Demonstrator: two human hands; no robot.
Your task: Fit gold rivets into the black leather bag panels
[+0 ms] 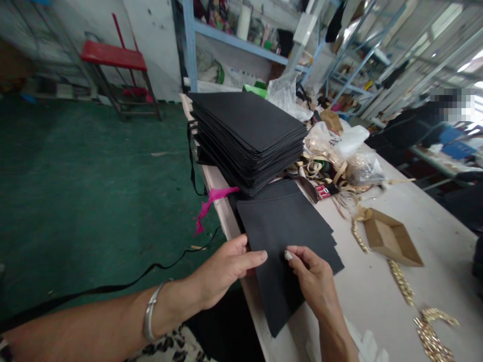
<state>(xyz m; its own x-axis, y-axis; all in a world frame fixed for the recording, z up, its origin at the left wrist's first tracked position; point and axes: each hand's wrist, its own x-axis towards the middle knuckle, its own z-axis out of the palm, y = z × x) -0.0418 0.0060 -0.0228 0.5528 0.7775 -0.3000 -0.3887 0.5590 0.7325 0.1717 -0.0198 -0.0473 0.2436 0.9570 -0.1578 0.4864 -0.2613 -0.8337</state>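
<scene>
A small pile of black flat sheets [287, 226] lies at the near edge of a white table [377, 296], overhanging it. My left hand [226, 266] grips the left edge of the top sheet, thumb on top and fingers closed under it. My right hand [313, 274] rests on the sheet beside it, fingers curled in a pinch with something small and pale at the fingertips that I cannot make out. A tall stack of the same black sheets [249, 136] stands just behind.
A small open cardboard box [392, 239] and gold chains [411, 296] lie to the right. Plastic bags [347, 143] and tangled straps sit behind them. A pink ribbon [211, 201] hangs off the table's edge. A red stool [116, 60] stands on the green floor. Shelving lines the back.
</scene>
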